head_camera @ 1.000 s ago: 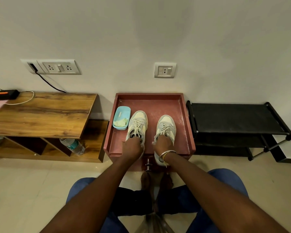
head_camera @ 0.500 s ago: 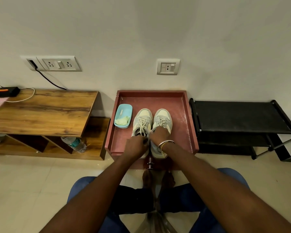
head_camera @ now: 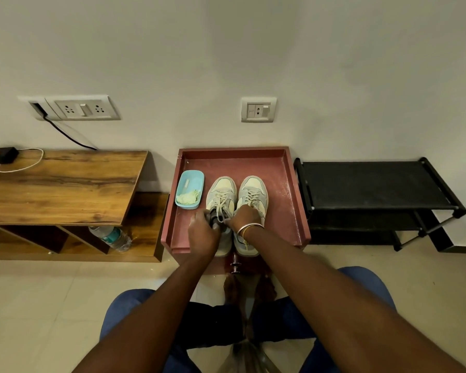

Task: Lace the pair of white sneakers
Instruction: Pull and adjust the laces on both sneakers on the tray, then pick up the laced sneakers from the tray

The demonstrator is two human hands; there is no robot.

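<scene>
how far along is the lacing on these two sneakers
Both sneakers stand side by side in the red tray, and laces already criss-cross the front of each. In hand: the left hand and right hand both work at the top of the left sneaker. Left: finishing that top, then checking the right sneaker, whose top the right hand hides.
</scene>
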